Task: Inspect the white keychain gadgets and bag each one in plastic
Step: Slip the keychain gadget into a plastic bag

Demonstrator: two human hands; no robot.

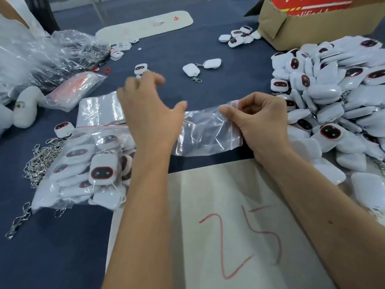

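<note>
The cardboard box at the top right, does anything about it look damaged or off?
Yes. The cardboard box has a ragged, torn flap at its near left corner, bent away from the side wall. A few white gadgets lie loose on the blue table beside that corner. Whether they came out of the box cannot be told.

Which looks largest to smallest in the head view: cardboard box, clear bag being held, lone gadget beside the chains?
1. Cardboard box, although partly cut off.
2. Clear bag, pinched by the right hand.
3. Lone gadget.
</note>
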